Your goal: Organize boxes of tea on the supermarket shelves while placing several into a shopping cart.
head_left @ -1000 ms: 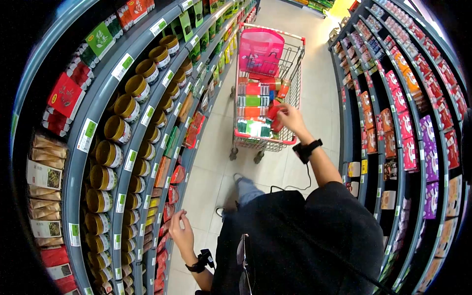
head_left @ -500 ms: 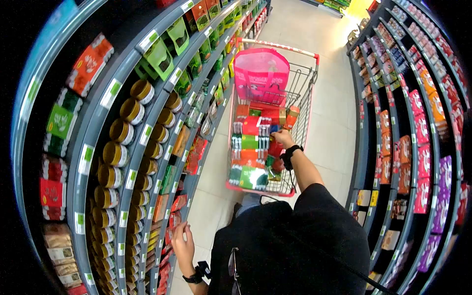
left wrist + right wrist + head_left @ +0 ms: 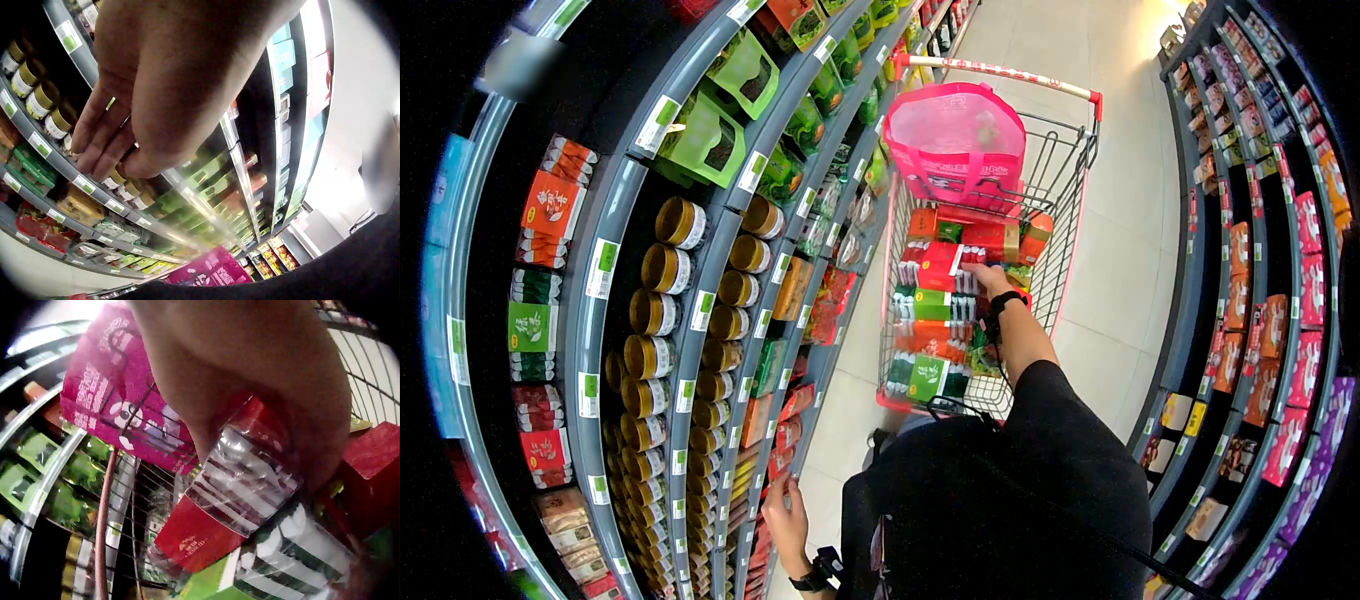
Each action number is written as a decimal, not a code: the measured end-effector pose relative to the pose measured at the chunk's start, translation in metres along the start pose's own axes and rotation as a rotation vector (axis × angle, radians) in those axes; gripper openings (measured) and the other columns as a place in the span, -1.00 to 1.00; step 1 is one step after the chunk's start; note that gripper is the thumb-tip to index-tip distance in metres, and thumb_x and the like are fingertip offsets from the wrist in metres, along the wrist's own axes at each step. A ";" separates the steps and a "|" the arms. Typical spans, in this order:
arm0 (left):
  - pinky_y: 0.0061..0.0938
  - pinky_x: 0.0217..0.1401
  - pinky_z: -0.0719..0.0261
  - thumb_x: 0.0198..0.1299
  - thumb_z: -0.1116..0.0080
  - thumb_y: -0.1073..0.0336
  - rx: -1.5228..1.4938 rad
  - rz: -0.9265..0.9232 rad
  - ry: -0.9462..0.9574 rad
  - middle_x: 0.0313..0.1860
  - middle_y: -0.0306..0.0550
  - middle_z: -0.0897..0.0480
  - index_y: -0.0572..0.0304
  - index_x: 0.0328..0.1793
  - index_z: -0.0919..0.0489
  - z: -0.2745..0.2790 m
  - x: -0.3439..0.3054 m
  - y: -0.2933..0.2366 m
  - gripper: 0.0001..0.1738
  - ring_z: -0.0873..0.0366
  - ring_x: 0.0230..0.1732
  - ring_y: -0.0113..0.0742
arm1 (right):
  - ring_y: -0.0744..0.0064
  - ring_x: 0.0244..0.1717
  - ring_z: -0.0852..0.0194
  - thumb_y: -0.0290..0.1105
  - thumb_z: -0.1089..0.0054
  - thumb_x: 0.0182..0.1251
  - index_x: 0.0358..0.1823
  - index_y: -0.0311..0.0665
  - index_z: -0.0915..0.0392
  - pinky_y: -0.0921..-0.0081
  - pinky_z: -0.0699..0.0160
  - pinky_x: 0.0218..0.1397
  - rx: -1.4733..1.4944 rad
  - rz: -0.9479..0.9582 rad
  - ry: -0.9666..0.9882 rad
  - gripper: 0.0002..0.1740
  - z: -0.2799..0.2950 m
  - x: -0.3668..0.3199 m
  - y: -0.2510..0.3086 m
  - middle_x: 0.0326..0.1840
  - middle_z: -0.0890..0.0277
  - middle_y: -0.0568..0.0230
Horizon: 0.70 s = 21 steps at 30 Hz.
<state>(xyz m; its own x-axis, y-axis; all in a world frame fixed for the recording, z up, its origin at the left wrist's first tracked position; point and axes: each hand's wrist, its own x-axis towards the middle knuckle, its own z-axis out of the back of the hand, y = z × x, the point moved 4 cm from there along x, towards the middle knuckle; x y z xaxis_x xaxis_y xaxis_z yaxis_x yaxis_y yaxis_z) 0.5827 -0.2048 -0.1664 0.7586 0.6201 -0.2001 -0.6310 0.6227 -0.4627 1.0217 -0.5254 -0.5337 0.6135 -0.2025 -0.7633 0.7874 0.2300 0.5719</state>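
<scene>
My right hand reaches into the shopping cart and grips the right end of a red packet bundle in clear wrap. In the right wrist view, the hand spans that bundle's end. Below it in the head view lie a green bundle, an orange bundle and another green-labelled bundle. My left hand hangs beside the left shelves with relaxed fingers, holding nothing. In the left wrist view its fingers overlap the shelf of jars.
A pink bag stands at the cart's handle end, near red boxes and an orange pack. Gold-lidded jars and green bags fill the left shelves. Right shelves hold pink packs. Tiled floor runs between.
The cart appears closer and further right in the view. My right hand has gone from hovering over the cart's goods to the red bundle's end. The left hand stays low by the shelves.
</scene>
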 end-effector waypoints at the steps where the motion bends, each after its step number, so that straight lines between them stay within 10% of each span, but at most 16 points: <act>1: -0.17 0.07 -0.58 0.40 -0.10 0.43 -0.015 -0.022 0.001 -0.08 0.31 -0.71 0.48 0.05 -0.62 -0.004 0.004 0.006 -0.76 -0.68 -0.06 0.23 | 0.15 -0.02 -0.67 -0.10 -0.60 0.01 0.09 -0.61 -0.57 0.22 -0.58 0.02 0.053 0.013 -0.020 -0.23 0.003 -0.009 0.004 0.07 -0.67 0.01; 7: -0.18 0.07 -0.59 0.39 -0.12 0.43 -0.081 -0.189 -0.047 -0.07 0.30 -0.71 0.42 0.07 -0.63 -0.004 0.024 -0.013 -0.77 -0.68 -0.03 0.22 | 0.41 -0.25 -0.69 -0.33 -0.60 0.02 -0.14 -0.41 -0.68 0.39 -0.64 -0.16 0.373 0.376 0.239 -0.58 0.040 -0.084 0.036 -0.20 -0.71 0.21; 14: -0.33 0.16 -0.63 0.41 -0.15 0.39 -0.352 -0.299 0.070 0.06 0.18 -0.71 0.35 0.23 -0.58 -0.002 0.069 -0.086 -0.68 -0.71 0.08 -0.11 | 0.33 0.20 -0.54 -0.36 -0.59 0.13 0.41 -0.42 -0.25 0.42 -0.48 0.30 0.224 0.746 0.438 -0.12 0.126 -0.306 0.125 0.12 -0.55 0.13; 21: -0.22 0.49 -0.36 0.30 -0.39 0.12 -0.967 -0.630 0.291 0.51 0.14 -0.38 0.29 0.67 -0.12 0.039 0.090 -0.166 -0.04 -0.45 0.41 -0.15 | 0.32 0.26 -0.50 -0.50 -0.57 0.10 0.60 -0.34 0.02 0.31 -0.52 0.34 0.381 0.893 0.789 0.11 0.133 -0.426 0.124 0.34 -0.40 0.08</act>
<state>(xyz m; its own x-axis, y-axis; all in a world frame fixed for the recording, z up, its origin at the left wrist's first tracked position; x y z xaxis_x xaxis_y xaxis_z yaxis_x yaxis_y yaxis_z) 0.7494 -0.2339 -0.0737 0.9784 0.1241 0.1652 0.1556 0.0834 -0.9843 0.8659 -0.5377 -0.0978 0.8423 0.5376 0.0390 0.1633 -0.3233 0.9321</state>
